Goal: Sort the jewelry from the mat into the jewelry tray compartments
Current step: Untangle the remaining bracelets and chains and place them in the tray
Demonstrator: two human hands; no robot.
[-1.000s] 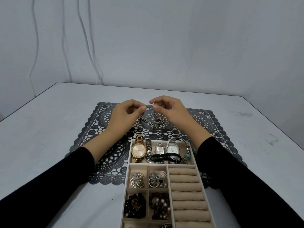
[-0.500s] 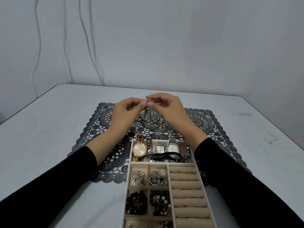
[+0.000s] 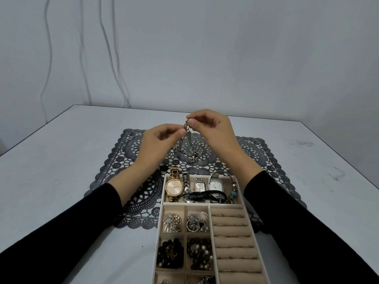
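Slowly the silver linked metal chain (image 3: 187, 147) is coming up off the dark grey lace-patterned mat (image 3: 256, 152). A moment ago both hands were low over it, and now the right hand (image 3: 213, 128) has risen, pinching the chain's top end between thumb and forefinger, while the left hand (image 3: 162, 140) pinches it just below. So each grip is closed on the chain, neither one empty. The upper length hangs from the fingertips, but the lower links lie bunched on the middle of the mat, just beyond the far edge of the white, beige-lined jewelry tray (image 3: 160, 222). The tray rests with its far end on the mat and the rest on the pale worktop (image 3: 61, 160). To my eye this is the lift of a loose piece. It looks tangled, so the fingers may be freeing it first. The far long compartment, where the gold round-faced wristwatch (image 3: 174, 186) lies among other watches and bands, seems its likely home, though I cannot be sure.
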